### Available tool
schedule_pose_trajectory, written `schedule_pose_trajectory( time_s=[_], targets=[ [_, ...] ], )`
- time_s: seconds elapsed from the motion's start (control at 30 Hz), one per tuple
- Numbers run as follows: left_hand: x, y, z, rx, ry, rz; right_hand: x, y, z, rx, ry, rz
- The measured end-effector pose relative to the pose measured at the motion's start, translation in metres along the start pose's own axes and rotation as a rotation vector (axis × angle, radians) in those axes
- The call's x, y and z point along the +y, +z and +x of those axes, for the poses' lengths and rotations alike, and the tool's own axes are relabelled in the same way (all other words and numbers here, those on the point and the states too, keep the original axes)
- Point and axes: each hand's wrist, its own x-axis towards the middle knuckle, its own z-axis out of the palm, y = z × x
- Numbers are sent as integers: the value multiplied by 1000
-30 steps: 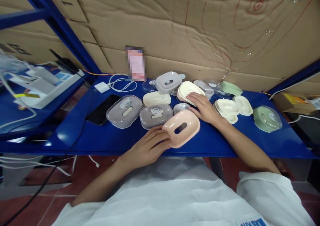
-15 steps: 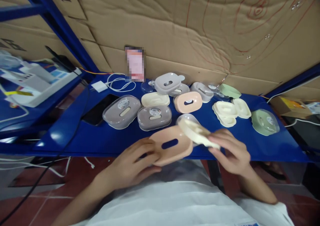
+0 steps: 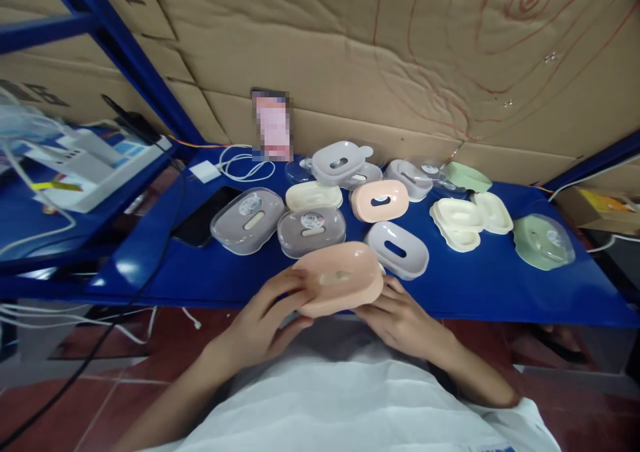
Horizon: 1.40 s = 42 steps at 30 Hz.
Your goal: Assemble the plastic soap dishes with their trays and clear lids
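My left hand (image 3: 273, 312) is closed on the left end of a peach soap dish (image 3: 335, 262), held tilted over the table's front edge. Behind the dish's right end, my right hand (image 3: 400, 319) is closed on a cream soap dish insert (image 3: 381, 269). Only a sliver of the insert shows at the rim, and cream colour fills the peach dish's slot. Just beyond lies a grey soap dish (image 3: 399, 249) with an oval slot. A second peach dish (image 3: 395, 211) and a grey covered soap box (image 3: 311, 232) are close by.
More cream inserts (image 3: 457, 215) and a green covered box (image 3: 543, 242) lie to the right. Another grey box (image 3: 247, 222), a black phone (image 3: 205, 219) and a white charger (image 3: 205, 171) are on the left. A propped phone (image 3: 273, 125) leans on the cardboard wall (image 3: 320, 52).
My right hand has moved left and brought the cream insert behind the peach dish. The dish's slot, blue before, now shows cream. The grey dish has come into fuller view.
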Motion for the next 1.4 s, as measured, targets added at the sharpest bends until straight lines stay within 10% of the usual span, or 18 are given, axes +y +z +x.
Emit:
schedule_pose_trajectory(
  time_s=[0.33,0.53,1.0,1.23,1.4],
  targets=[
    [-6,29,26,-303,27,-25,17,-3,-46,363,171,-179],
    [-8,25,22,-274,56,-89,16,-3,-32,-13,143,-233],
    [-9,26,24,-292,46,-20,17,-18,-15,-48,32,-178],
    [-9,22,26,-370,-42,-138,129,-96,73,128,226,-419],
    [-11,18,25,-459,-125,-239,219,-83,149,3,535,-469]
  ],
)
